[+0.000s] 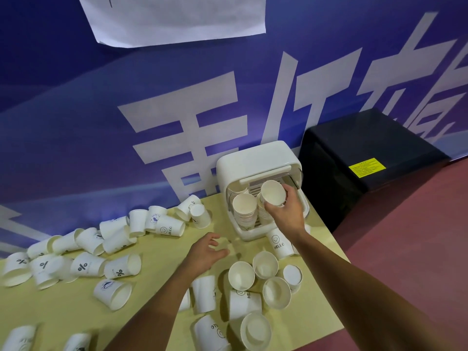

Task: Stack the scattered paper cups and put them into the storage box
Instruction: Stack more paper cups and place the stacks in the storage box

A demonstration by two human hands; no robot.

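Looks like an event or exhibition hall setup, not a home or kitchen. Cues: a wall-size blue printed banner (126,110) with huge white characters as backdrop, a white paper sheet (174,16) hung on it, red carpet-like floor (417,211), a black cabinet (367,160) with a yellow warning label (366,167). Work surface is a table (157,262) in a pale yellow cover pushed against the banner, strewn with branded disposable paper cups (83,266) beside a white countertop storage box (253,158).
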